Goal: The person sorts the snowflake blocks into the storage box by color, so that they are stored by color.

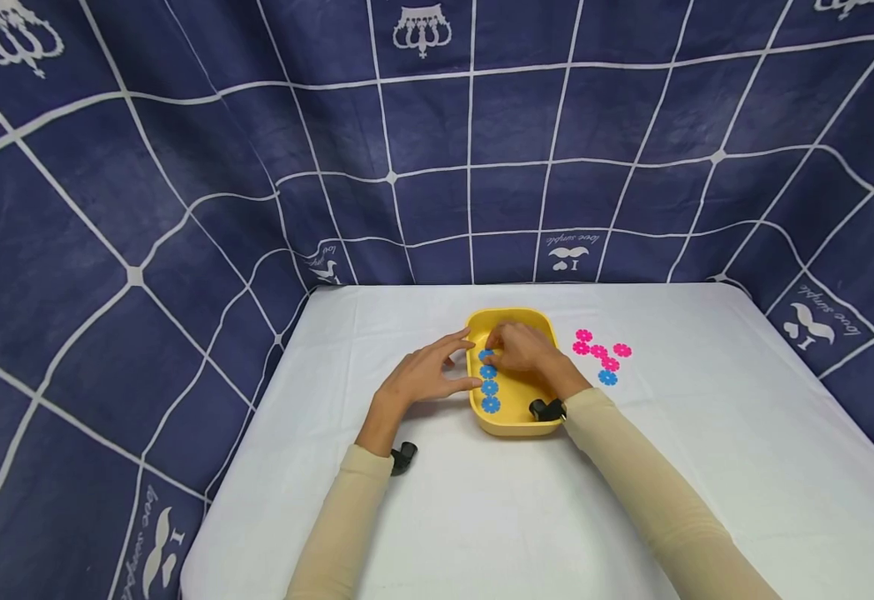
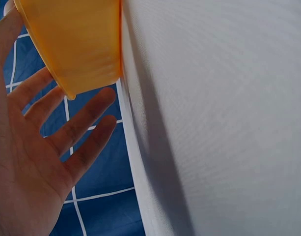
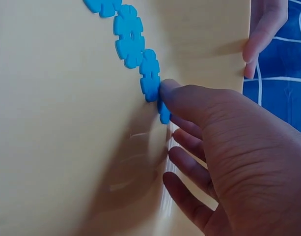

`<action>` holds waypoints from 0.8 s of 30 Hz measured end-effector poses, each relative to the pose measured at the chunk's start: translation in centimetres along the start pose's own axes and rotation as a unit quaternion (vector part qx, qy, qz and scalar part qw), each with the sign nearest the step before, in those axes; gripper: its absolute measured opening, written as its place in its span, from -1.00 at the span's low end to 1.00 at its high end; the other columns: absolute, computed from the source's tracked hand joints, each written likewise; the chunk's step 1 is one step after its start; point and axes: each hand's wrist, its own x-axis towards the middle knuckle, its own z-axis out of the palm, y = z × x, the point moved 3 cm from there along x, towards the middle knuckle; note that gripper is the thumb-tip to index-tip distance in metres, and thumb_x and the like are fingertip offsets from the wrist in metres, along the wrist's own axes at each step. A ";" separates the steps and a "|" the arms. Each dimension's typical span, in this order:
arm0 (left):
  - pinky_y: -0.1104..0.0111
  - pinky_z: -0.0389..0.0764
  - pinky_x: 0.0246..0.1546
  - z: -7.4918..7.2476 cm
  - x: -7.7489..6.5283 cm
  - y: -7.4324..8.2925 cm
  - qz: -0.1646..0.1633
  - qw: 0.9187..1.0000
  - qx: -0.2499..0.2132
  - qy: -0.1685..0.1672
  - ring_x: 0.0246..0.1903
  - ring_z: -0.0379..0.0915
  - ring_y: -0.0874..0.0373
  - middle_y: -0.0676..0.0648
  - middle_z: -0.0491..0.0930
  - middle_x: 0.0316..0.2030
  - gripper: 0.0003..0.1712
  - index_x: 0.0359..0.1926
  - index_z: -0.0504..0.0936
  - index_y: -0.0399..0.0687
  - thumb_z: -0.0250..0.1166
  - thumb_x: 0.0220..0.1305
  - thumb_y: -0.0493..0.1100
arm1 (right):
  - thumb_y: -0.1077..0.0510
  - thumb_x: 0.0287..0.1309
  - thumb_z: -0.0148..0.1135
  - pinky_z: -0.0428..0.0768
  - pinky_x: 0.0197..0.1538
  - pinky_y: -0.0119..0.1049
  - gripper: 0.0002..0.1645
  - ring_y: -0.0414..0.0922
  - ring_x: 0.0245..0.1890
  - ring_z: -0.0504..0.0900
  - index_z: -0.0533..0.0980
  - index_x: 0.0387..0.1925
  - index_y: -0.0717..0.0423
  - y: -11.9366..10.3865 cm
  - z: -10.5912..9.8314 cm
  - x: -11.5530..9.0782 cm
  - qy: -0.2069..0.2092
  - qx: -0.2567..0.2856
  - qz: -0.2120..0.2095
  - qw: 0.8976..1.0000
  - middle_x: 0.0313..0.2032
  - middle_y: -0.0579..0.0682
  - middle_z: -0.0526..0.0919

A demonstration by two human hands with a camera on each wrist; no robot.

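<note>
A yellow plastic tray (image 1: 515, 430) sits on the white table, with a row of blue notched, flower-shaped discs (image 1: 490, 388) along the left side of its floor. My right hand (image 1: 524, 346) reaches into the tray and pinches the blue disc (image 3: 164, 114) at the far end of the row. In the right wrist view, its thumb tip covers part of that disc, which meets the neighbouring disc (image 3: 150, 73). My left hand (image 1: 423, 372) is at the tray's left side, fingers and thumb spread around the rim. The left wrist view shows its fingers extended beside the tray wall (image 2: 74, 44).
Several pink flower-shaped discs (image 1: 599, 352) and one loose blue disc (image 1: 607, 377) lie on the white tablecloth (image 1: 481, 517) right of the tray. Black wrist cameras (image 1: 404, 457) sit at both wrists. A navy curtain (image 1: 437, 200) with white lines stands behind and beside the table.
</note>
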 end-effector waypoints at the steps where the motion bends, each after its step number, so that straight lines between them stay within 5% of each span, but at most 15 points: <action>1: 0.11 0.64 0.09 0.0 0.0 0.0 0.001 1.000 0.000 0.000 0.06 0.69 0.25 0.32 0.18 0.64 -0.02 0.52 0.51 0.23 0.36 0.24 0.58 | -0.14 0.27 0.54 0.65 0.16 0.00 -0.59 0.00 0.00 0.70 0.78 -0.02 0.03 0.0 0.0 0.0 0.001 0.001 -0.001 1.000 0.00 -0.02 0.78; 15: 0.08 0.63 0.12 -0.1 0.0 0.0 -0.009 1.000 0.001 -0.004 0.08 0.68 0.23 0.30 0.18 0.64 -0.08 0.51 0.52 0.27 0.39 0.25 0.54 | -0.13 0.35 0.47 0.62 0.25 0.05 -0.53 0.05 0.12 0.68 0.73 0.13 0.03 -0.1 -0.4 0.2 0.000 0.042 0.017 0.999 0.09 0.05 0.76; 24: 0.02 0.63 0.15 -0.1 -0.1 0.2 -0.014 1.000 0.000 -0.004 0.09 0.69 0.20 0.24 0.20 0.64 -0.12 0.51 0.51 0.29 0.42 0.27 0.47 | -0.13 0.38 0.46 0.68 0.19 0.04 -0.53 0.08 0.10 0.69 0.72 0.14 0.08 -0.7 -2.2 0.2 0.073 0.076 -0.012 0.994 0.09 0.10 0.73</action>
